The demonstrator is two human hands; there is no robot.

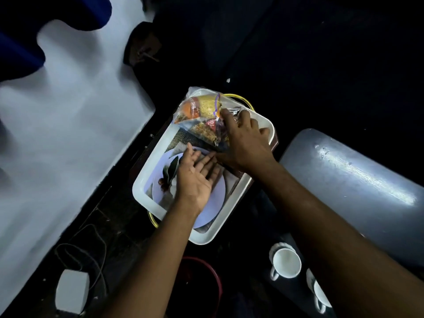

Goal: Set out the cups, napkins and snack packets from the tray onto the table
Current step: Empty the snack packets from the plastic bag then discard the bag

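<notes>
A white tray [146, 182] with a printed picture on its floor sits in the middle of the head view. Clear snack packets [202, 113] with orange and yellow contents lie piled at the tray's far end. My right hand [243, 141] rests on the packets, fingers curled onto them. My left hand [197, 175] lies flat, palm up and fingers apart, over the tray floor just below the packets, holding nothing. Two white cups stand on the dark table at the lower right: one [286, 262] fully seen, the other [320, 294] partly hidden by my right forearm.
A grey rounded chair seat [348, 180] lies to the right of the tray. A white wall [68, 125] fills the left. On the dark floor are a white adapter box [72, 289] with cables and a red-rimmed basin [206, 271].
</notes>
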